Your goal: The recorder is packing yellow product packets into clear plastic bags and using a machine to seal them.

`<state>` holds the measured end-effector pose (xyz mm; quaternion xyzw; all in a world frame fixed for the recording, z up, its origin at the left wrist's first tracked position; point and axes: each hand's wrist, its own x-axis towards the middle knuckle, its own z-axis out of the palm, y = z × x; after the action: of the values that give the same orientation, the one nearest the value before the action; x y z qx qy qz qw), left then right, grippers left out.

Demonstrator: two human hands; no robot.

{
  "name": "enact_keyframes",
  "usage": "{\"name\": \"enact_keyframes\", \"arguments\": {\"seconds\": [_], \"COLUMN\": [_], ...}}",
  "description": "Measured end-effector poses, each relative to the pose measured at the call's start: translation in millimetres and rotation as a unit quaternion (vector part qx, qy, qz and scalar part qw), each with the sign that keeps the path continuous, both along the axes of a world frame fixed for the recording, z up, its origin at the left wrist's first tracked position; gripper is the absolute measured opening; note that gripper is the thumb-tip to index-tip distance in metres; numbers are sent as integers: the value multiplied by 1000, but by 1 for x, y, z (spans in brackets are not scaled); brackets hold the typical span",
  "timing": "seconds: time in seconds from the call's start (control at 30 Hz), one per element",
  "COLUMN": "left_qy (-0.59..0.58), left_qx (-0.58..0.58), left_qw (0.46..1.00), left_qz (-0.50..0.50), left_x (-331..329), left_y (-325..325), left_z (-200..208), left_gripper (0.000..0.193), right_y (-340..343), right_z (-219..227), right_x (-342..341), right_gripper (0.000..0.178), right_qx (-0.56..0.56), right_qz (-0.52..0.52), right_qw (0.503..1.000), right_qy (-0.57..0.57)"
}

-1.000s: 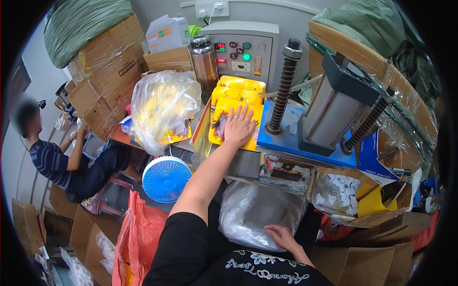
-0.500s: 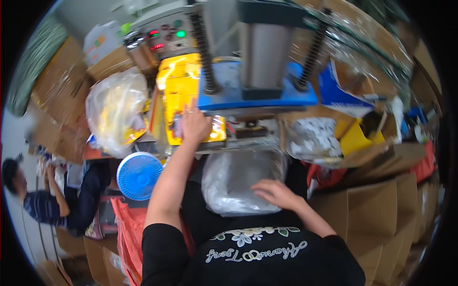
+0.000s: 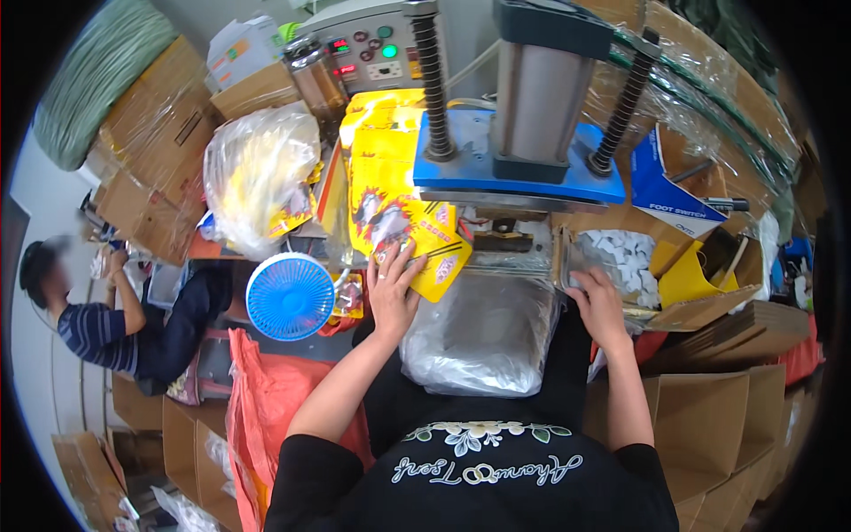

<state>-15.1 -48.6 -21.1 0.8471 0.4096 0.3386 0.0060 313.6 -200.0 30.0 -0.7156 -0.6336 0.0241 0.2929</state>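
My left hand (image 3: pixel 394 297) lies on printed yellow pouches (image 3: pixel 390 177) left of the press, fingers spread and pressing on the top ones. One yellow pouch (image 3: pixel 441 266) is turned askew beside its fingertips, overhanging the bench edge. My right hand (image 3: pixel 603 310) is open, fingers slightly bent, at the near left edge of a clear container of small white pieces (image 3: pixel 625 257). Between my arms, a clear plastic bundle (image 3: pixel 479 332) rests on my lap. The press with a blue plate (image 3: pixel 519 160) stands just beyond, a gap showing beneath its plate.
A blue fan (image 3: pixel 290 297) and a filled clear bag (image 3: pixel 261 177) stand at left. The control box (image 3: pixel 377 49) is behind. A blue carton (image 3: pixel 678 182) sits at right, cardboard boxes (image 3: pixel 709 426) below it. Another person (image 3: pixel 106 319) sits far left.
My left hand has drawn back toward me over the yellow pouches, and one pouch now sits askew. My right hand has left the plastic bundle for the white pieces. The view has shifted.
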Motion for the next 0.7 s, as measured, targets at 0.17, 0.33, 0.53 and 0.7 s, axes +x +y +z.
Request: {"name": "enact_keyframes", "arguments": {"seconds": [0.17,0.33,0.53,0.7], "left_qy": [-177,-410,-256,-192], "left_qx": [-36,-421,-374,-387], "left_qw": [982,794,885,887], "left_qz": [-54,-156,-109,-164], "left_x": [2,27,49,45], "left_y": [9,-44,-62,-69], "left_z": [35,64,23,-3], "left_gripper": [18,16,11,12], "right_y": [-4,5,23,33], "right_z": [15,24,58,51], "right_x": [1,-24,-61,-66], "right_gripper": [22,25,11,17], "right_qx": [-17,84,77,-64], "right_qz": [-23,-28,73,215], "right_qw": [991,980,985,974], "right_qy": [134,180,134,31]}}
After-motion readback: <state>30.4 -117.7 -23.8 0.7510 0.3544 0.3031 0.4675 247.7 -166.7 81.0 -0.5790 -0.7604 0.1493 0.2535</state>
